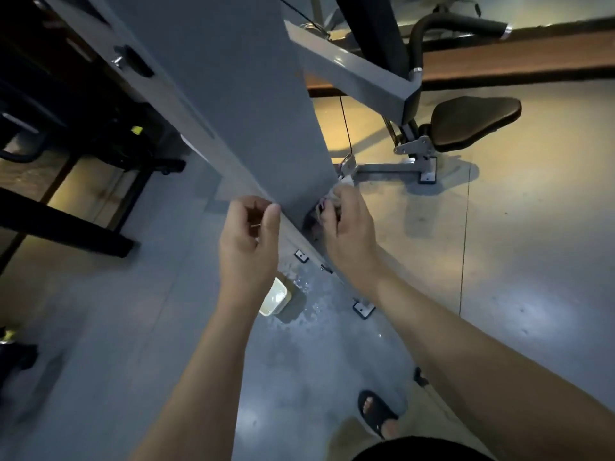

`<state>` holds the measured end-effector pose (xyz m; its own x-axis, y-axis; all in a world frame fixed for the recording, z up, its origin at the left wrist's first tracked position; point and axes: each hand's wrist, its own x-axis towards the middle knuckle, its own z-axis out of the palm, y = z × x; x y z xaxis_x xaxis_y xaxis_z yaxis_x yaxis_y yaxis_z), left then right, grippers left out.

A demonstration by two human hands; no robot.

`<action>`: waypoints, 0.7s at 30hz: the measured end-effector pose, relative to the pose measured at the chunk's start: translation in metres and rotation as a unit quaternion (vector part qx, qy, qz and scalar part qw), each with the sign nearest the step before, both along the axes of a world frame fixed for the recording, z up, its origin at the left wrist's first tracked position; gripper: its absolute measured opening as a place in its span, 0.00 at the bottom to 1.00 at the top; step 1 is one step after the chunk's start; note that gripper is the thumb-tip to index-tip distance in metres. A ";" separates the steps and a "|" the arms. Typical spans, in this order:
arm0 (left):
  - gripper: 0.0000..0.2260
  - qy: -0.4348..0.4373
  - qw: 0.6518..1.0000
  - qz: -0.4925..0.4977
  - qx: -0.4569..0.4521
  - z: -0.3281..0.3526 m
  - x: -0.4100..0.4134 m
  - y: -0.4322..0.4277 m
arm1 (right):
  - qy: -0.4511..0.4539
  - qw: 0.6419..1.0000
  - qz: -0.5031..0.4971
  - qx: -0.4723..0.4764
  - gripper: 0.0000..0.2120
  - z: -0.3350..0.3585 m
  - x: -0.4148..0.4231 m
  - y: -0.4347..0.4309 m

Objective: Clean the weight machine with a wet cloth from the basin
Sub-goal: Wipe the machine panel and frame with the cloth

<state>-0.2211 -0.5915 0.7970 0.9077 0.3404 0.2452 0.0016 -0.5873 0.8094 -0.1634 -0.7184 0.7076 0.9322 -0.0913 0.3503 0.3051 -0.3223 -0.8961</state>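
Two hands are working low on the weight machine [253, 111], at the bottom end of its grey sheet-metal shroud [266, 154].

- The right hand [349, 234] is gripping a bunched light cloth [327, 202], fingers curled round it, and is pressing it against the shroud's right face close to the base.
- The left hand [248, 234] is sitting at the shroud's near-left edge. Its fingers are curling loosely and the thumb tip is at the edge. Cannot tell whether it is pinching the edge or only touching it.
- The basin [276, 296], a pale rectangular plastic tub, is sitting on the grey floor [133, 327] below the left wrist, which is partly hiding it. It is near the shroud's base.
- A wet patch [309, 287] is glistening on the floor just right of the basin.
- A bolted foot plate [364, 309] is showing beside the right forearm.

Far right, a brown padded seat [472, 123] is sitting on a grey bracket. A black cable [346, 128] is running down beside the shroud. A curved handle bar [449, 24] with black foam grips and chrome collars is showing at the top.

Far left, dark frames [66, 227] of other equipment are standing. A small yellow tag [136, 129] is showing there, its print too small to read.

Near edge: one foot in a black sandal [376, 414], and black shorts [422, 449].
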 end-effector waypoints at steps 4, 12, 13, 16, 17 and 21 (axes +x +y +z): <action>0.08 0.022 0.999 0.028 0.009 -0.004 0.007 0.003 | -0.015 0.999 0.009 0.046 0.05 0.016 0.003 -0.003; 0.08 0.059 0.996 0.038 0.050 -0.001 0.015 0.008 | 0.068 0.994 0.000 0.091 0.12 -0.001 0.012 -0.007; 0.07 0.060 0.996 0.033 0.052 -0.001 0.014 0.008 | 0.097 0.991 0.004 0.095 0.12 -0.004 0.010 -0.008; 0.09 0.062 0.996 0.015 0.059 0.000 0.014 0.010 | 0.067 0.993 -0.025 0.092 0.12 0.024 0.010 -0.005; 0.09 0.066 0.996 0.008 0.063 0.000 0.014 0.011 | 0.025 0.995 -0.039 0.093 0.12 0.041 0.013 -0.002; 0.10 0.072 0.993 -0.037 0.085 0.001 0.017 0.022 | -0.089 0.986 -0.105 0.090 0.17 0.091 0.028 0.011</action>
<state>-0.2038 -0.5691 0.7980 0.9587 0.2365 0.1582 0.0627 -0.7179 0.6933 -0.1356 -0.7073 0.7982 0.8112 -0.3510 0.4677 0.4072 -0.2349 -0.8826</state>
